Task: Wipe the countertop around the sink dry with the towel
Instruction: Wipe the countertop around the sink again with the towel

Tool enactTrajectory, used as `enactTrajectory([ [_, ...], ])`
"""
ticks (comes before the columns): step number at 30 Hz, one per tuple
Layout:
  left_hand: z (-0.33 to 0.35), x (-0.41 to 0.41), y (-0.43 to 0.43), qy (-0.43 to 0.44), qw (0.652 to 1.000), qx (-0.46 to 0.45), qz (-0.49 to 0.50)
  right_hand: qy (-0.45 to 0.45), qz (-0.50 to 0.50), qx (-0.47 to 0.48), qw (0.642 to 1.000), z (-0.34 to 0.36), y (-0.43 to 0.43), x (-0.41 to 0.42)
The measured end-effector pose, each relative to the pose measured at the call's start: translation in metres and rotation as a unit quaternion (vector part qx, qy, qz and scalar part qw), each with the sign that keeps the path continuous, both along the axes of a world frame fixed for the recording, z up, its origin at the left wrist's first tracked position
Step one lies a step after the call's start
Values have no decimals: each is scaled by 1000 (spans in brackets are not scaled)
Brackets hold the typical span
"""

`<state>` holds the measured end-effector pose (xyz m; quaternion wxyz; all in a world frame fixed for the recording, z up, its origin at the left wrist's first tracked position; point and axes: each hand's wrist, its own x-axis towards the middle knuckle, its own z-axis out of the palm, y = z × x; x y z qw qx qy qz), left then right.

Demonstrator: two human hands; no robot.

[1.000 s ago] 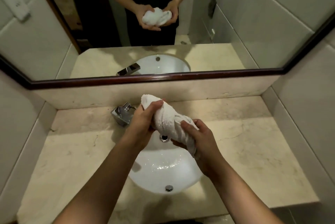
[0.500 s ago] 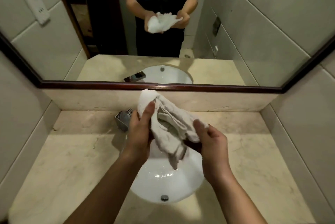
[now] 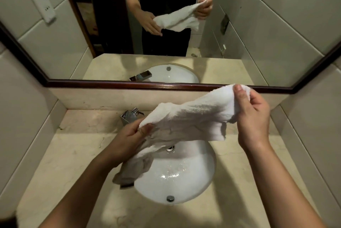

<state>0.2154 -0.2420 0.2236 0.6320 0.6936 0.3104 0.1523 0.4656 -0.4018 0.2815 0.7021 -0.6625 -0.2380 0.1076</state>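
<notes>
Both hands up over the sink (image 3: 184, 176): the left hand (image 3: 125, 141) pinches the white towel's (image 3: 188, 118) lower end, the right hand (image 3: 252, 115) grips its upper corner, cloth stretched between them above the marble countertop (image 3: 60, 155), touching nothing.

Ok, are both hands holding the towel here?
Yes, the left hand grips one end of the towel and the right hand pinches the other, stretching it above the sink.
</notes>
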Motion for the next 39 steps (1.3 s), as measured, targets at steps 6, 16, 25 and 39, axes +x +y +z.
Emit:
enactTrajectory([
  [6,6,-13,5,29,995,-35,-88,-110,97,-66,987,33,20,5],
  [16,18,-11,1,25,999,10,-24,-333,111,-128,927,69,52,6],
  [25,19,-22,11,156,964,141,-160,-436,34,-123,891,77,41,22],
  [39,3,-24,-16,-167,929,-275,183,-343,29,-117,931,36,36,58],
])
